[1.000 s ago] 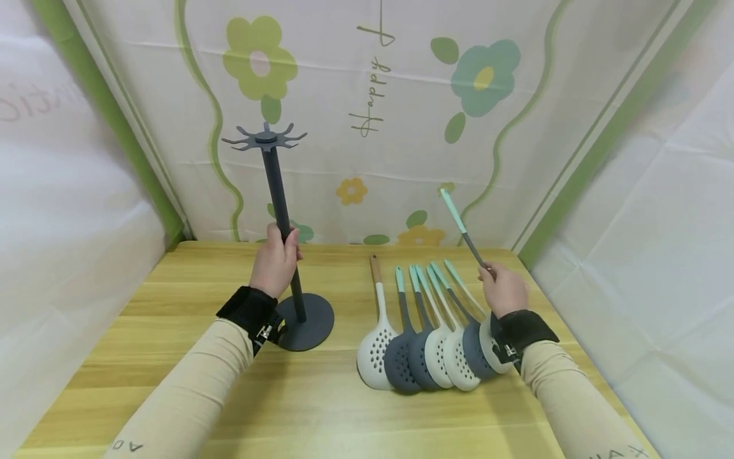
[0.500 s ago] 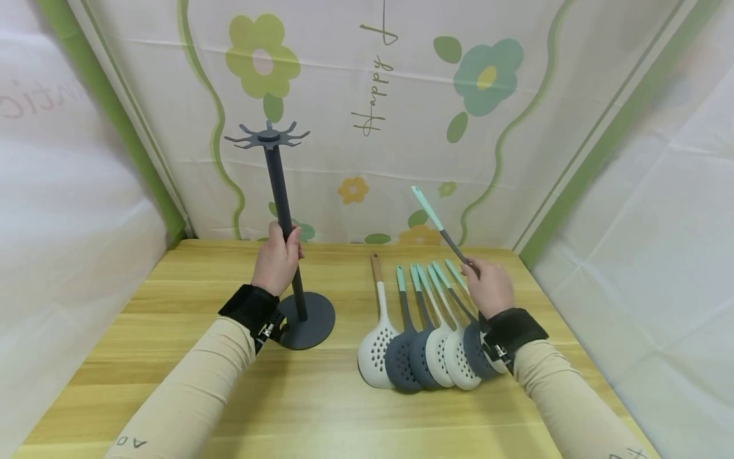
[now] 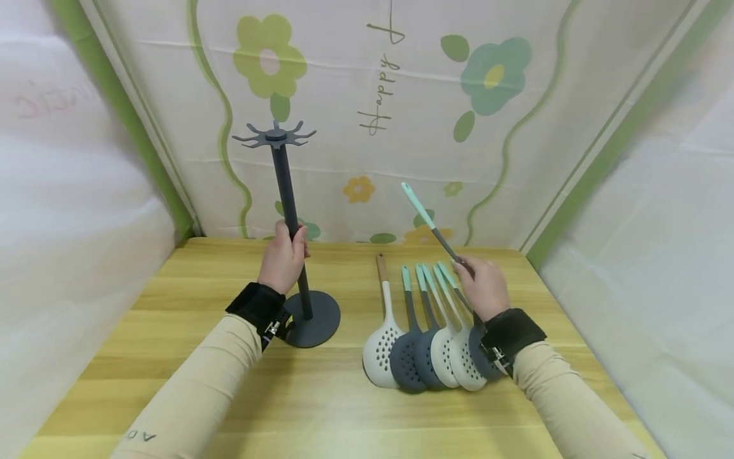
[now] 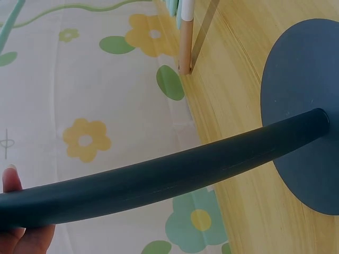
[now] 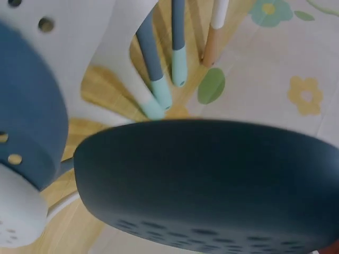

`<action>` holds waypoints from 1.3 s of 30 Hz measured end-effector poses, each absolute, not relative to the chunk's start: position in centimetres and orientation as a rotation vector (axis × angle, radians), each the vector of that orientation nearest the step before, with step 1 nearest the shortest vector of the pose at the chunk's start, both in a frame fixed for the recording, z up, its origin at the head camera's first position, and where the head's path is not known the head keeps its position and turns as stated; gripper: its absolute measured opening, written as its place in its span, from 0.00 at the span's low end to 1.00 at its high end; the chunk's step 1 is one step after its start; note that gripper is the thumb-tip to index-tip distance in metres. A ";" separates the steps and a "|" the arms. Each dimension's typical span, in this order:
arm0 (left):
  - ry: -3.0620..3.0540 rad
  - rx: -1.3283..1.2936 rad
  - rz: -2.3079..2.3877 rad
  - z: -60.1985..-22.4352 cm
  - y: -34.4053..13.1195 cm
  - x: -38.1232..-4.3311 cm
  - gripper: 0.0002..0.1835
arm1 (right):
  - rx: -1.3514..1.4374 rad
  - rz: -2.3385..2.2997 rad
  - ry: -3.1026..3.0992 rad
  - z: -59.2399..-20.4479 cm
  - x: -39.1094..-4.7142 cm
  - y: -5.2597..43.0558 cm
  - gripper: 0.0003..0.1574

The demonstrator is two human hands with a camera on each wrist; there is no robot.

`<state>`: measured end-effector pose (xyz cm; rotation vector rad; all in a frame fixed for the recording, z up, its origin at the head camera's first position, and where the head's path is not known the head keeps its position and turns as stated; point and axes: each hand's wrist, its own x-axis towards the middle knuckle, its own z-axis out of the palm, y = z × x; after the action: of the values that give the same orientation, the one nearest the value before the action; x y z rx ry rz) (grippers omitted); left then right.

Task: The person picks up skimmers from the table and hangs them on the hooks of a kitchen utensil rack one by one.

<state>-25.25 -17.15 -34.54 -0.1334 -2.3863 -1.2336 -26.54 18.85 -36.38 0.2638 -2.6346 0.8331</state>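
Note:
My left hand grips the dark grey pole of an upright utensil stand, about mid-height. Curved hooks fan out at its top, and its round base rests on the table. In the left wrist view, thumb and fingers wrap the pole. My right hand holds a dark grey skimmer by its shaft, the mint handle end pointing up and left. Its perforated head fills the right wrist view; in the head view the wrist hides most of it.
Several skimmers lie overlapping in a row right of the stand: a white one with a brown handle tip, then dark grey and white ones with mint handles. A printed cloth hangs behind the wooden table.
My right hand has moved left with the skimmer, whose handle end now stands above the row's middle. My left hand keeps its hold on the pole. The head view has shifted slightly.

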 end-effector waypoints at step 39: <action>-2.339 -0.089 -1.314 -34.5 -16.9 -25.1 0.19 | 0.618 1.273 -2.496 -32.9 -21.7 11.5 0.14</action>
<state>-25.09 -16.94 -34.47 -0.0894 -2.3387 -1.3143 -21.70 11.52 -32.93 0.6178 -2.4962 1.2734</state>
